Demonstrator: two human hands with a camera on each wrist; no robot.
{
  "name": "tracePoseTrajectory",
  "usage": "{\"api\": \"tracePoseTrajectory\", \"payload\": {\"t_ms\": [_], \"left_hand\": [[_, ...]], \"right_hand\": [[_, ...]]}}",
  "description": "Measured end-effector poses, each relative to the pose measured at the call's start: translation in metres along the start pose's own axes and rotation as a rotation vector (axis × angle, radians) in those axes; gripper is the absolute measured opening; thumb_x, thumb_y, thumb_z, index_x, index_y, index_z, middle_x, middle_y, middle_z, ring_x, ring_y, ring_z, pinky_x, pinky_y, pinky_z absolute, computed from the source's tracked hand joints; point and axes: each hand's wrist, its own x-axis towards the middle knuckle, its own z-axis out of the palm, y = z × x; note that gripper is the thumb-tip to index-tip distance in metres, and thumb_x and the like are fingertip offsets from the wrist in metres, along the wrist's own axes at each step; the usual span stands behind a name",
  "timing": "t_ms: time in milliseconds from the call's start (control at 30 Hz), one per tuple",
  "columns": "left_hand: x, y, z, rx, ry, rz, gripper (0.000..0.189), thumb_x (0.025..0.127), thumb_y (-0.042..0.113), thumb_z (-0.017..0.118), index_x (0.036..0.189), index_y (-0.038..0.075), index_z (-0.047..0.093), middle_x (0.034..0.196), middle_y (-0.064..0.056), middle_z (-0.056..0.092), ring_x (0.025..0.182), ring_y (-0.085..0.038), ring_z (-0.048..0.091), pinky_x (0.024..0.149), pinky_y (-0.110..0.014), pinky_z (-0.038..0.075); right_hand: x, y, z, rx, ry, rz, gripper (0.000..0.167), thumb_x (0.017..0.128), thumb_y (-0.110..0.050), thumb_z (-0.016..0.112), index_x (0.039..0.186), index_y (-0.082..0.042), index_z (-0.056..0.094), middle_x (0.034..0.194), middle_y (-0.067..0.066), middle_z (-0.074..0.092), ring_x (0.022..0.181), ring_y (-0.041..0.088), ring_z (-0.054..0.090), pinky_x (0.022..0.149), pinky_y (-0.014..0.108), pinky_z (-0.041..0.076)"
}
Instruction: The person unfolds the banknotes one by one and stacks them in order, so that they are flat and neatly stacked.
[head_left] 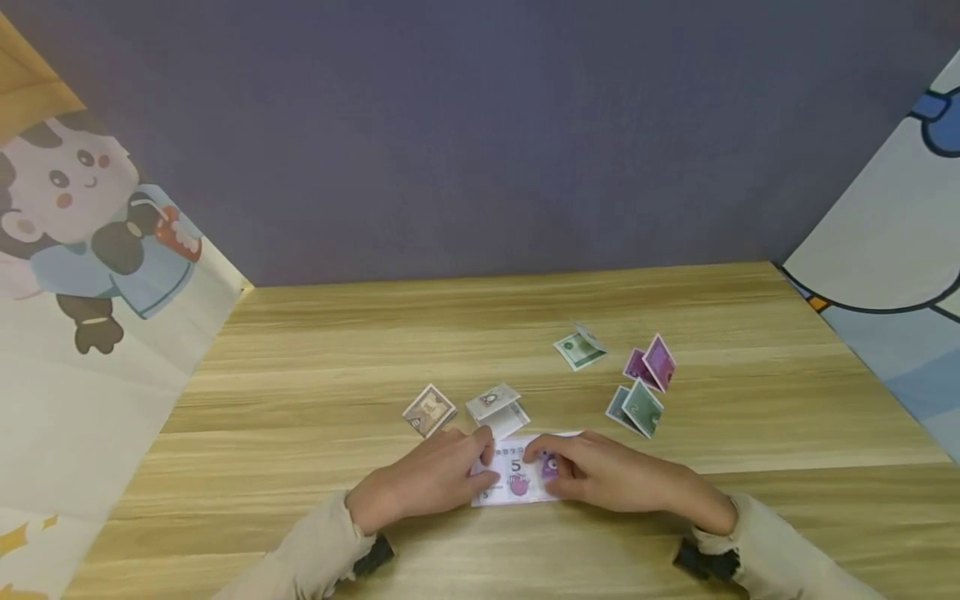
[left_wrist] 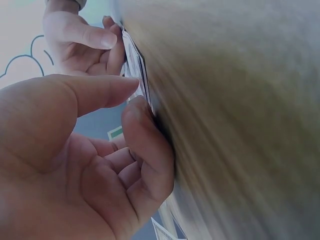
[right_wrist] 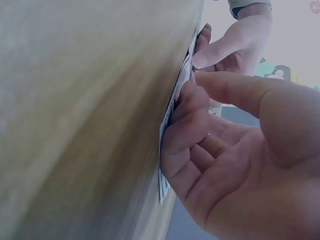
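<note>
A flat white-and-purple play banknote [head_left: 519,493], marked with a 5, lies near the front of the wooden table. From the side, the right wrist view shows layered paper edges [right_wrist: 162,190] there. At its left end, my left hand [head_left: 442,471] has its thumb and index fingertip close together on the paper. My right hand [head_left: 618,475] holds the right part, index finger bent over the print and thumb lower down. The other fingers of both hands are curled in. Just beyond the hands are a folded grey note [head_left: 491,400] and a folded brown note [head_left: 429,410].
Farther right sit a folded green note [head_left: 579,351], a folded magenta note [head_left: 660,362] and a folded teal note [head_left: 643,408], their flaps partly raised. A dark panel [head_left: 487,150] closes off the back of the wooden table [head_left: 337,333]. Cartoon-printed walls flank it.
</note>
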Motion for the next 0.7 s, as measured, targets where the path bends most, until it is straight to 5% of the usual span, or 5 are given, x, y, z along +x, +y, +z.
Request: {"api": "tracePoseTrajectory", "payload": {"t_ms": [700], "left_hand": [[0.0007, -0.0006, -0.0004, -0.006, -0.003, -0.005, 0.017, 0.094, 0.025, 0.068, 0.096, 0.011, 0.059, 0.063, 0.01, 0.049, 0.047, -0.001, 0.041, 0.044, -0.019, 0.038]], "right_hand": [[-0.0015, 0.0001, 0.0027, -0.015, 0.027, 0.002, 0.024, 0.098, -0.027, 0.065, 0.12, -0.022, 0.055, 0.073, -0.015, 0.048, 0.061, -0.002, 0.043, 0.054, 0.019, 0.041]]}}
